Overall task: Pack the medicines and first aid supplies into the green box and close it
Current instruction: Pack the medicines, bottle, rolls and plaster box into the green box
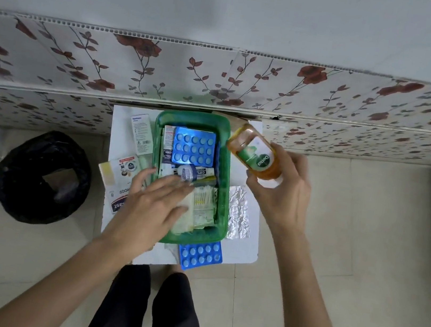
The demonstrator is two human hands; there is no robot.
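The open green plastic box (225,193) at the white counter's (246,252) centre holds a blue blister pack (193,147), cotton buds and packets. Left hand (152,207) lies flat inside, gripping nothing; right hand (279,195) grips an amber antiseptic bottle (255,152) right of it.

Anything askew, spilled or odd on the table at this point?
No spill or damage shows. One blue blister pack juts over the white table's near edge. The right hand holds the Dettol bottle tilted beside the green box; the left hand rests on its contents.

We see soft, even, rather dim light with faint shadows. Straight lines bow at the frame edges. The left hand (151,201) looks slightly motion-blurred.
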